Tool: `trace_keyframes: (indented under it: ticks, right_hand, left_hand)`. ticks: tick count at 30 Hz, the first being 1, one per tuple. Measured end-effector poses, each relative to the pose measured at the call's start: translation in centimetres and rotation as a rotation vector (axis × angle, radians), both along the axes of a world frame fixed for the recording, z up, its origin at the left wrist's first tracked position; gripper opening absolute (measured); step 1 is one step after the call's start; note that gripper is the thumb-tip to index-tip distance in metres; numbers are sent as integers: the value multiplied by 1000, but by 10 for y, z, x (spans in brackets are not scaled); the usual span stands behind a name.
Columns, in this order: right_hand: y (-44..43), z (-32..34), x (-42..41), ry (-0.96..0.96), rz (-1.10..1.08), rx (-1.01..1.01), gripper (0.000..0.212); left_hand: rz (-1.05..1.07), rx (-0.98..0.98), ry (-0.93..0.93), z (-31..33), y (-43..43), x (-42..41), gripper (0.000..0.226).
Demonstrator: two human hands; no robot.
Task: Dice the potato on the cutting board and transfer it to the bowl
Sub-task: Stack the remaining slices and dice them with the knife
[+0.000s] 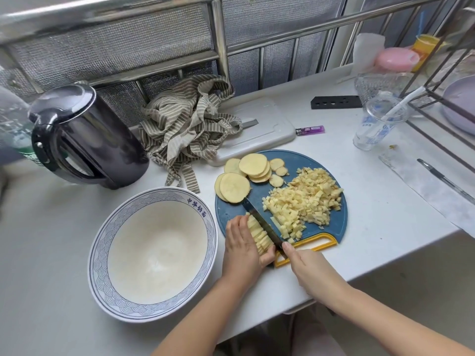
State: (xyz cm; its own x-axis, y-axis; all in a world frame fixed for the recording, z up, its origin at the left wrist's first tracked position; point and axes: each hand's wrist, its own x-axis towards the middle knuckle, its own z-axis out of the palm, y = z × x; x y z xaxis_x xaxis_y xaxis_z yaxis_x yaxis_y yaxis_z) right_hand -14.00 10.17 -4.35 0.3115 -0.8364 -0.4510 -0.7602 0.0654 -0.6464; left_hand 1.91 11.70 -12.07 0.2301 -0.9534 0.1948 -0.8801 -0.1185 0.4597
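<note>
A bundle of potato strips [260, 233] is lying at the near left of a round blue board [339, 219] with a yellow handle. The left hand [243, 249] is cupping the strips from the left, its fingers curling over their top and its thumb pressing their near end. The right hand [309, 271] is gripping a knife [261, 220], fingers wrapped round the hidden handle and one fingertip lying on the heel of the blade. The dark blade is running along the right side of the strips, touching them, its tip pointing away towards the far left.

Just right of the blade a heap of small dice [305, 199] is covering the middle and right of the board. At the far left of the board round slices [244, 176] are lying in overlapping stacks.

A wide white bowl [99, 253] with a blue patterned rim is sitting on the bench [385, 214], just left of the board and the left hand, holding no potato.

Farther back, a dark kettle [84, 140] is standing at the left, a striped cloth [187, 124] is lying crumpled partly over a white tray [267, 124], and a purple lighter [309, 130] is lying beside the tray. To the right are a black block [336, 102], a clear cup [377, 122], a pen [447, 181] and a metal rack [437, 140].
</note>
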Motion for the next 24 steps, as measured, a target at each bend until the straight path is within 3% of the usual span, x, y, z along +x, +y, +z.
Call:
trace_keyframes:
  ticks: [17, 24]
  right_hand:
    - [-3, 7, -13, -18, -54, 2, 60]
    - [7, 5, 2, -24, 18, 11, 58]
  left_hand:
    - [-2, -10, -12, 1, 1, -1, 83]
    - [-5, -34, -11, -1, 0, -1, 84]
